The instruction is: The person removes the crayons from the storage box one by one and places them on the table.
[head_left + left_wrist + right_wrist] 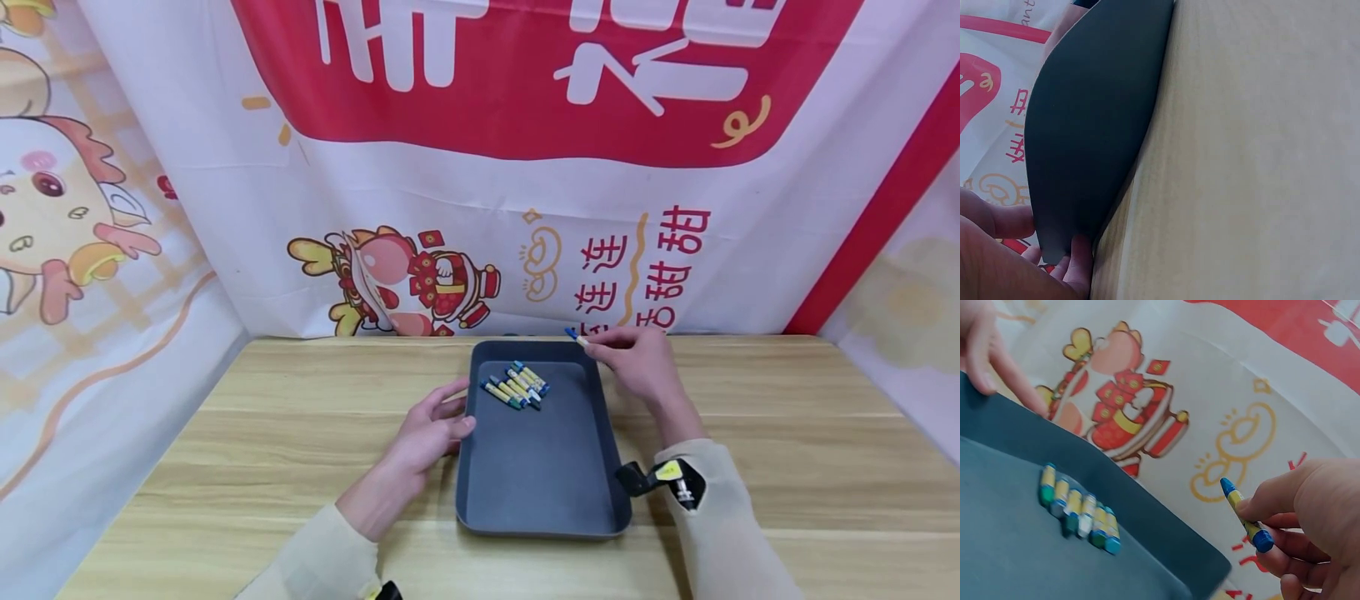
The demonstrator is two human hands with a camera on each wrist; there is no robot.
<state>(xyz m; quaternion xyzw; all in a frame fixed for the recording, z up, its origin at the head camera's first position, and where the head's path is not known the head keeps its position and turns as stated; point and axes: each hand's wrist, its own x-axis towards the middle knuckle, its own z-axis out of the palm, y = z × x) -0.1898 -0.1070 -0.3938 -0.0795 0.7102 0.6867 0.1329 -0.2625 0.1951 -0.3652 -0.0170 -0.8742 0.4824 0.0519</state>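
One dark grey tray (540, 467) on one wooden table (750, 433); six crayons (1079, 512) lying side by side inside the tray; one more blue crayon (1245, 514) pinched in the right hand (637, 362); two hands in view, the left hand (427, 429) at the tray's edge.

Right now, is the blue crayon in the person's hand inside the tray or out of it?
Out. The right hand pinches the blue crayon above the tray's far corner, while six other crayons lie inside.

Matt dark plastic tray (540, 467), pale grained wood table (750, 433), paper-wrapped crayons (517, 385).
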